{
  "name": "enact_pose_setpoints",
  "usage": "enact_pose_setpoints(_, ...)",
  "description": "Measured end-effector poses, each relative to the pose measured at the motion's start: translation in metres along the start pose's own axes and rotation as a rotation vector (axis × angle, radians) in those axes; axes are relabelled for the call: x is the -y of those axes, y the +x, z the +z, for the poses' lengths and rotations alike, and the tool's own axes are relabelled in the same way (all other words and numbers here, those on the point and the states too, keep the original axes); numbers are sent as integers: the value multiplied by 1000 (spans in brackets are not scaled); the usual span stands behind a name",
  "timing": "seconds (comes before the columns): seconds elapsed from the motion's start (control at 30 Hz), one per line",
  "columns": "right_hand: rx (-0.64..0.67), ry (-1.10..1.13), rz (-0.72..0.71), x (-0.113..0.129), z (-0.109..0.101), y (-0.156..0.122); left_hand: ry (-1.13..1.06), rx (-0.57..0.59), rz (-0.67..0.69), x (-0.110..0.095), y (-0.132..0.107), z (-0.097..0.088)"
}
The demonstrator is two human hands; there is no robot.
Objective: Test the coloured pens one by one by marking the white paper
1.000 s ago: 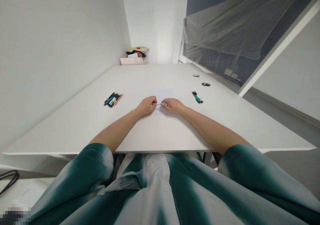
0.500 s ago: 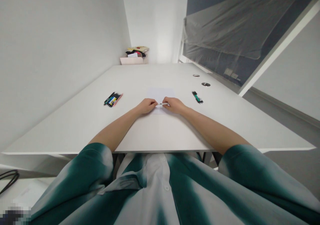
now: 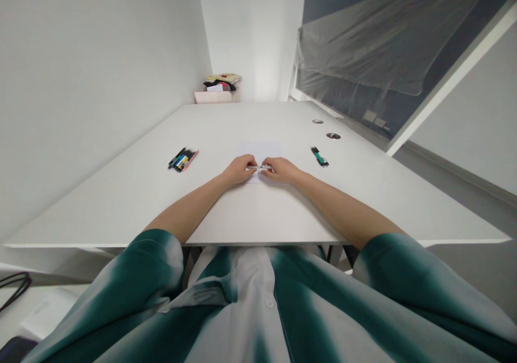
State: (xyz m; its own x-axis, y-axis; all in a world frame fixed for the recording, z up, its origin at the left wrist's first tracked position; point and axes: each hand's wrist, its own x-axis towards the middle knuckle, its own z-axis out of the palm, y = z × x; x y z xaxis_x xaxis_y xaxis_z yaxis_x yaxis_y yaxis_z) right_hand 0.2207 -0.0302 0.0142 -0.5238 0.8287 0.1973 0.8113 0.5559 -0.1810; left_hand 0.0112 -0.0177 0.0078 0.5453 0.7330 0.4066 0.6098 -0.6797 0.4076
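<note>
Slim pen-like stick just above the white paper; left hand and right hand fingers pinched toward opposite ends. Judged light, stiff, slightly slippery; best gripped near each end.

One head-worn camera looks forward and down from above the wearer's green-and-white shirt, which lies nearest the lens. The paper sheet falls near mid-frame, at middle range; the white surface runs away toward the far wall at the top.
</note>
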Motion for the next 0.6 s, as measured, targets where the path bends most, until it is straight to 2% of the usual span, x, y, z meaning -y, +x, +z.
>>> enact_pose_setpoints(0.13, -32, 9, 13, -1, 1, -1, 0, 15, -51, -1, 1, -2)
enact_pose_setpoints(0.27, -47, -8, -2, -3, 1, 0, 1, 134, -140, 4, 3, -4)
enact_pose_setpoints(0.33, -47, -17, -22, -3, 1, 0, -8, 173, -142, 6, 3, -5)
enact_pose_setpoints(0.6, -9, -30, -100, -4, 2, 1, -12, 23, -52, 4, 2, -4)
